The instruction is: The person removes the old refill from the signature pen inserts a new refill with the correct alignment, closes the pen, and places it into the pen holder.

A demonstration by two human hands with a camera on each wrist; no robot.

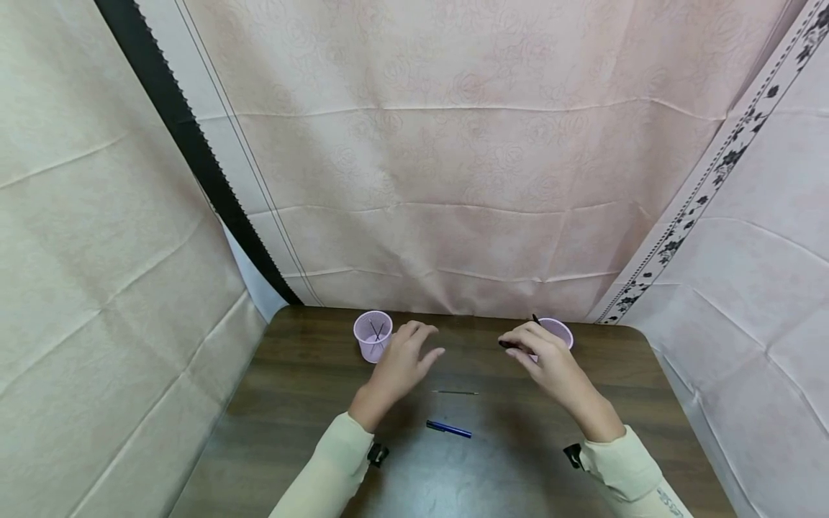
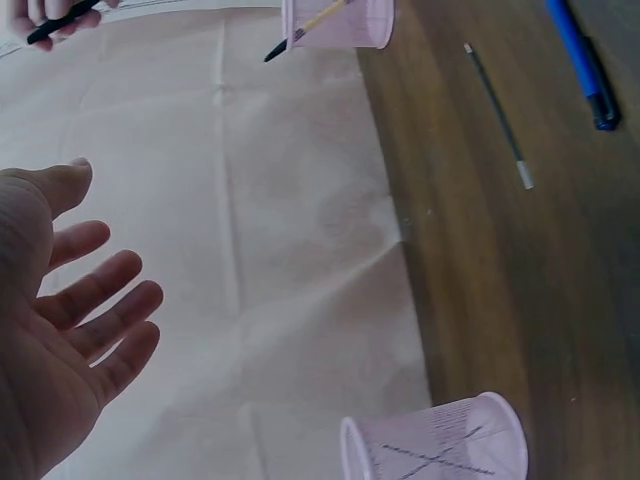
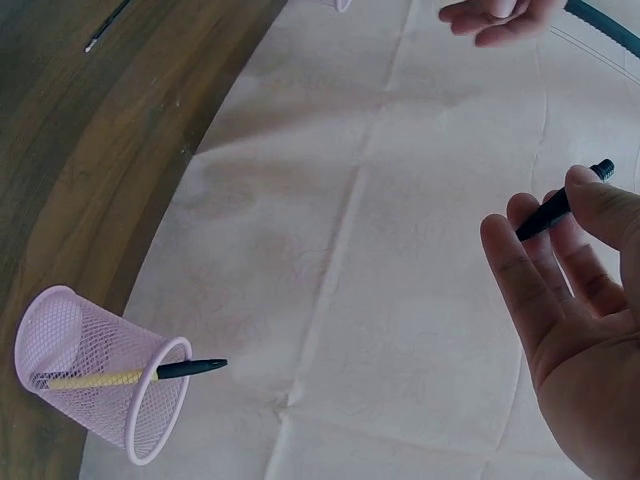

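Observation:
My right hand [image 1: 549, 360] pinches a short black pen piece [image 3: 553, 208] between thumb and fingers, its narrower, ridged-looking end pointing up past the thumb in the right wrist view. Partly behind that hand stands a pink mesh cup [image 1: 560, 331], holding a yellow pen [image 3: 95, 380] whose black end sticks out above the rim. Held in the air with its fingers spread and loosely bent, my left hand [image 1: 400, 363] has nothing in it. Beside it is another pink mesh cup [image 1: 365, 344] with thin dark sticks [image 2: 440, 460] crossed inside.
On the brown wooden table [image 1: 285, 432], a thin pen refill [image 1: 455, 393] lies between the hands. Closer to me lies a blue pen [image 1: 449, 429] with a clip. Pale cloth [image 1: 453, 216] hangs behind the table and along both sides.

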